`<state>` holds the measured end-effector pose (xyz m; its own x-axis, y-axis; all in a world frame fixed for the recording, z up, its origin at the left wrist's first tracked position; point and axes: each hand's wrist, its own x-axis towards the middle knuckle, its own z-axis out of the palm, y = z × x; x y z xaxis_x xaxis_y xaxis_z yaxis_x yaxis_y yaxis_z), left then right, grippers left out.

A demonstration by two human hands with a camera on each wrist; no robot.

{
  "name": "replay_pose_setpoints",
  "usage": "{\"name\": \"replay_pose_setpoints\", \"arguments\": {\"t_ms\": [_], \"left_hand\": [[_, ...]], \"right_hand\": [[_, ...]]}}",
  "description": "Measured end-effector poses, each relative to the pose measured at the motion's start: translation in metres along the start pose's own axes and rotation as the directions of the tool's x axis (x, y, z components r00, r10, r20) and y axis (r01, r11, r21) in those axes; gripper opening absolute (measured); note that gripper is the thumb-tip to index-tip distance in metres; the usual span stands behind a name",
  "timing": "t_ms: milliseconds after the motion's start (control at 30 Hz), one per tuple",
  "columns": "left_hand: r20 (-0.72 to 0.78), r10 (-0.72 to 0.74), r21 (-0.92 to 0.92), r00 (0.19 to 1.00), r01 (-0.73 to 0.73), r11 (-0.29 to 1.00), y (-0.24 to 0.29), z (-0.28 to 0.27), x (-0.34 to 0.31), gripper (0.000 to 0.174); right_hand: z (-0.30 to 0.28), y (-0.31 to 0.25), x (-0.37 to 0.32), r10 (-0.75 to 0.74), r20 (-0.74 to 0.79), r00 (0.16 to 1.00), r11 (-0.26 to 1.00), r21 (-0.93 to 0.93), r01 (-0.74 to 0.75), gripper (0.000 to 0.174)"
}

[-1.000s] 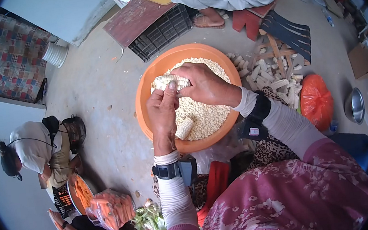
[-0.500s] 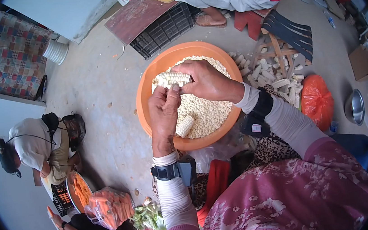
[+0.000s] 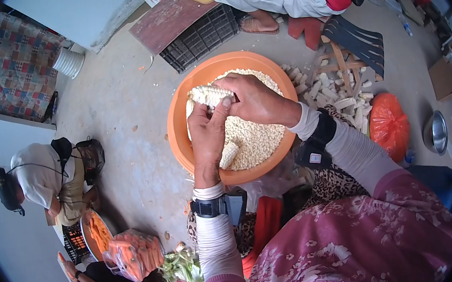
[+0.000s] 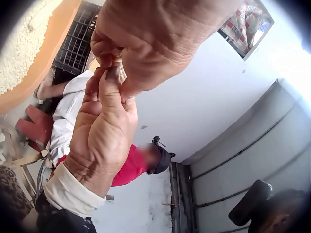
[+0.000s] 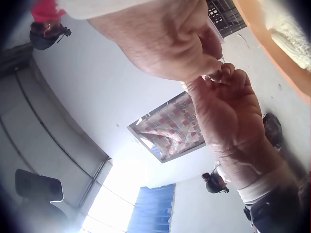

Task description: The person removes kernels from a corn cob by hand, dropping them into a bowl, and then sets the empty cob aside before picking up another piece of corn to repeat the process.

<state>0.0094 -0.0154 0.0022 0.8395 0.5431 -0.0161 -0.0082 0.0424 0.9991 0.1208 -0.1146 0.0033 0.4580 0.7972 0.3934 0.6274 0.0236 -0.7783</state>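
One corn cob [image 3: 208,94] is held over the far left part of an orange basin [image 3: 176,131], just above the heap of loose kernels [image 3: 256,136] which fills it. The right hand [image 3: 256,102] closes its fingers around the right end of the cob from above, so that end is covered. The left hand [image 3: 208,136] comes up from below, its thumb is pressed on the kernel rows beside the right fingers, and its other fingers go under the cob, so both hands have a grip on it. A shorter piece of cob [image 3: 229,155] lies on the kernels near the left wrist. The basin stands on a grey floor [image 3: 117,114]. To the right of it is a pile of bare cobs [image 3: 337,92], then an orange bag [image 3: 388,121] and a metal bowl [image 3: 435,130]. A black crate [image 3: 200,37] lies beyond the basin, and a bag of carrots [image 3: 136,257] is at the lower left.
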Motion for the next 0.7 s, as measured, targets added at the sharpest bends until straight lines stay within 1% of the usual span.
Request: {"name": "replay_pose_setpoints", "arguments": {"t_ms": [133, 200, 333, 400, 533, 600, 633, 700], "left_hand": [[0.012, -0.021, -0.022, 1.000, 0.022, 1.000, 0.006, 0.002, -0.002, 0.018], [0.048, -0.033, -0.020, 0.998, 0.034, 0.999, 0.007, 0.000, -0.002, 0.016], [0.051, -0.032, -0.002, 0.998, 0.032, 0.999, 0.006, 0.001, -0.001, 0.015], [0.047, 0.007, -0.034, 0.999, -0.006, 0.999, 0.005, 0.002, 0.000, 0.019], [0.013, 0.017, -0.010, 1.000, -0.016, 1.000, 0.006, 0.006, 0.000, 0.023], [-0.020, 0.003, -0.040, 1.000, -0.004, 0.999, 0.002, 0.008, 0.001, 0.025], [-0.021, -0.005, -0.044, 1.000, 0.004, 0.999, 0.002, 0.007, 0.000, 0.025], [0.044, 0.048, 0.059, 0.998, -0.051, 0.997, 0.004, 0.002, 0.000, 0.023]], "right_hand": [[-0.008, -0.003, 0.002, 0.045, 0.054, 0.998, 0.998, 0.047, -0.047, 0.040], [-0.008, -0.001, 0.002, 0.077, 0.079, 0.994, 0.988, 0.129, -0.087, 0.040], [-0.011, -0.004, 0.002, 0.110, 0.111, 0.988, 0.980, 0.156, -0.126, 0.039], [-0.011, -0.007, 0.000, 0.042, 0.026, 0.999, 0.997, 0.070, -0.044, 0.038], [-0.012, -0.007, 0.000, 0.085, 0.057, 0.995, 0.993, 0.082, -0.089, 0.037], [-0.007, 0.001, 0.000, -0.019, -0.007, 1.000, 1.000, 0.009, 0.019, 0.039], [-0.007, 0.000, 0.000, -0.012, -0.001, 1.000, 1.000, 0.010, 0.012, 0.039], [-0.011, 0.000, 0.001, 0.096, 0.098, 0.991, 0.989, 0.099, -0.105, 0.041]]}}
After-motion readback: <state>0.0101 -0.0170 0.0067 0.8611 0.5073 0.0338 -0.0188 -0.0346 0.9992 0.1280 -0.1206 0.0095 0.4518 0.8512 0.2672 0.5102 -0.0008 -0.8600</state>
